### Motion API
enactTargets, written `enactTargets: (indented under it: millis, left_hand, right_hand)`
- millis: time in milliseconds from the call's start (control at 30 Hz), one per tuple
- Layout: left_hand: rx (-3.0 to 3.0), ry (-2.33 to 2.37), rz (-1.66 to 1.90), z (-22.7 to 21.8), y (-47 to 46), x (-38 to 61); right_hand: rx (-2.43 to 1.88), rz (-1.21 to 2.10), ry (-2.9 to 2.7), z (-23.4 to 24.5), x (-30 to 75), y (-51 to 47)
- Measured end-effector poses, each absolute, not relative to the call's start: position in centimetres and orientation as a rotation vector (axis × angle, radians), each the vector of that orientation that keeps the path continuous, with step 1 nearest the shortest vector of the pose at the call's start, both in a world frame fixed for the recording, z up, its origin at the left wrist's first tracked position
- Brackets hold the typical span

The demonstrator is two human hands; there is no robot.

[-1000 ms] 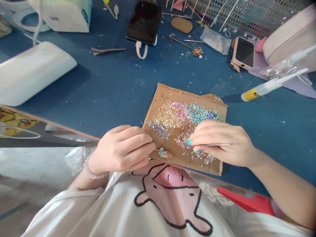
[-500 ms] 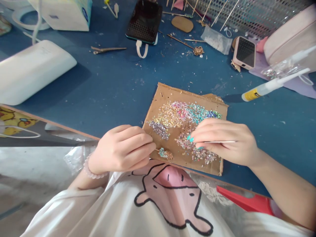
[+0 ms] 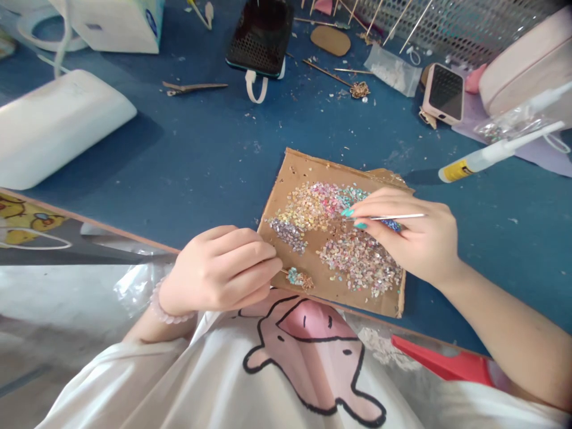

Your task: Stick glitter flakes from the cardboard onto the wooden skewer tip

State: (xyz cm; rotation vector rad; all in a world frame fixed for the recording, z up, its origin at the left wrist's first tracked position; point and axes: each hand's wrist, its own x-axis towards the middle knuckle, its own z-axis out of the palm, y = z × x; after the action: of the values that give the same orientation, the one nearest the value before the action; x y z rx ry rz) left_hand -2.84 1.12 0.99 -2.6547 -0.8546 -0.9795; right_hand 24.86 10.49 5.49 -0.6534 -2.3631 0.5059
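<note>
Beneath right fingers (image 3: 379,205), blue chips (image 3: 391,224) half-hidden.

Cardboard (image 3: 298,168) on a blue table (image 3: 201,149)

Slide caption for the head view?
Left hand holds an ornament by its stem; right hand, a thin stick over colourful chips on cardboard.

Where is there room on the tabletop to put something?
Specks aside, the blue tabletop is open between the white device and cardboard, and between the yellow-labelled tube and right forearm. Crowded: the far side, around the pink-framed phone, and the cardboard, under flakes.
</note>
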Motion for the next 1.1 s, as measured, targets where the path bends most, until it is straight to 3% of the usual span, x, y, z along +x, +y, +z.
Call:
enactTargets:
  millis: [233, 1100]
  left_hand:
    - [-2.652, -0.875, -0.980, 1.2, 1.1, -2.8]
    - [-2.637, -0.915, -0.978, 0.9, 0.9, -2.7]
  right_hand:
    - [-0.383, 0.768, -2.476, 6.0, 24.9, 9.0]
    - [-0.391, 0.712, -2.486, 6.1, 24.9, 8.8]
